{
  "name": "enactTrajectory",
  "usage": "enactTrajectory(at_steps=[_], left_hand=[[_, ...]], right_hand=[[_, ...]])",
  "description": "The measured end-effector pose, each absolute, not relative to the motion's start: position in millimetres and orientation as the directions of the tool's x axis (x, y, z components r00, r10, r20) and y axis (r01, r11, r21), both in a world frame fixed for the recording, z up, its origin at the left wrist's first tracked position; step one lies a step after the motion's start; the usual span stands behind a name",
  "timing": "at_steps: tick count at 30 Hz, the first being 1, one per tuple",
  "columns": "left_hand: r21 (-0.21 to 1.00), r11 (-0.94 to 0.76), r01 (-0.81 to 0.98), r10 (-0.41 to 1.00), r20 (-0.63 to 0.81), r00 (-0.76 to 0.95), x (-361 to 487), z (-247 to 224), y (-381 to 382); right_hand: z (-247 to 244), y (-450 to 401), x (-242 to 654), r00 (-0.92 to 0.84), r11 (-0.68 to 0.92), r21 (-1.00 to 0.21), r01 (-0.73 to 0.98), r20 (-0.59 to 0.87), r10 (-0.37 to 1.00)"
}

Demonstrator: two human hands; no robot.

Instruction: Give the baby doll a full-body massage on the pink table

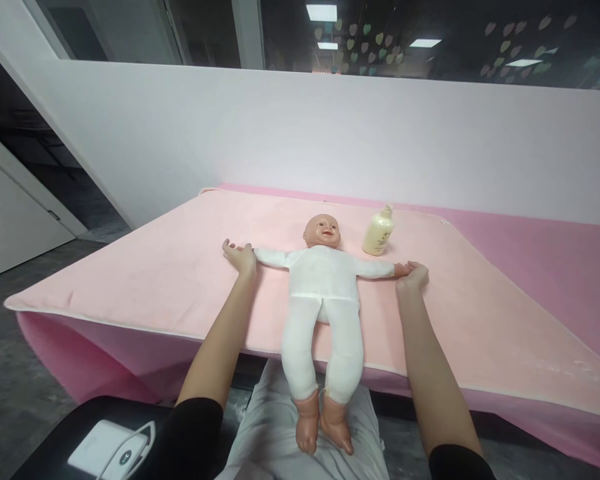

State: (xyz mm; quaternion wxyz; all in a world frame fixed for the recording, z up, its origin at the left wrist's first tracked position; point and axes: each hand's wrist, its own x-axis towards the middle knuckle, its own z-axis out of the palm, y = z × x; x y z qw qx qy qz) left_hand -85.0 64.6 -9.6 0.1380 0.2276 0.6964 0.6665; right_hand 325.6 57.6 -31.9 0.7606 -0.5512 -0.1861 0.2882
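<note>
Across a pale pink blanket (145,280), you hold a white-clad doll (324,279) by its outstretched arms, your left hand (241,257) loosely curled at one of its hands, your right hand (414,277) folded around the other. The doll lies face up, feet past the edge above your lap; a pale yellow bottle (378,233) stands near its head.

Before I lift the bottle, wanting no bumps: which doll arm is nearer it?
The doll arm the right hand holds; the bottle is just beyond. The other arm is past the torso.
</note>
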Motion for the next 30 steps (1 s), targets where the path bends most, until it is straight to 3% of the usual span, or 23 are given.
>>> enactTrajectory(at_steps=[2, 3, 5, 7, 10, 12, 14, 17, 30], left_hand=[[0.919, 0.083, 0.385, 0.465, 0.306, -0.831, -79.5, -3.7, 54.7], [0.859, 0.077, 0.507, 0.473, 0.416, -0.777, -73.9, -1.1, 49.3], [0.724, -0.043, 0.689, 0.566, 0.586, -0.58, -59.0, 2.0, 38.8], [0.596, -0.216, 0.774, 0.717, 0.635, -0.288, -43.3, 0.9, 30.8], [0.4, -0.344, 0.85, 0.849, 0.519, 0.1, -26.5, -4.9, 25.2], [0.287, -0.336, 0.897, 0.874, 0.451, 0.183, -21.7, -7.3, 24.3], [0.232, -0.293, 0.928, 0.886, 0.43, 0.172, -20.3, -7.0, 23.7], [0.216, -0.246, 0.945, 0.892, 0.432, 0.134, -19.6, -4.2, 21.7], [0.444, -0.326, 0.835, 0.875, 0.475, 0.089, -19.8, -11.3, 28.8]], right_hand=[[-17.0, 49.8, 322.9, 0.857, 0.219, -0.937, -0.274, -0.134, 0.498], [-9.0, 46.0, 319.4, 0.892, 0.242, -0.941, -0.236, -0.11, 0.439], [5.8, 38.9, 308.2, 0.92, 0.308, -0.947, -0.096, 0.034, 0.39], [16.0, 31.7, 291.9, 0.872, 0.334, -0.942, 0.023, 0.182, 0.455], [19.2, 19.0, 261.7, 0.561, 0.274, -0.929, 0.248, 0.368, 0.742], [14.7, 10.2, 242.8, 0.232, 0.266, -0.813, 0.519, 0.433, 0.871], [8.5, 3.6, 228.8, -0.01, 0.293, -0.615, 0.732, 0.42, 0.908], [1.6, 1.1, 219.9, -0.058, 0.258, -0.489, 0.833, 0.386, 0.921], [-11.7, 16.5, 220.0, 0.123, 0.236, -0.72, 0.653, 0.408, 0.905]])
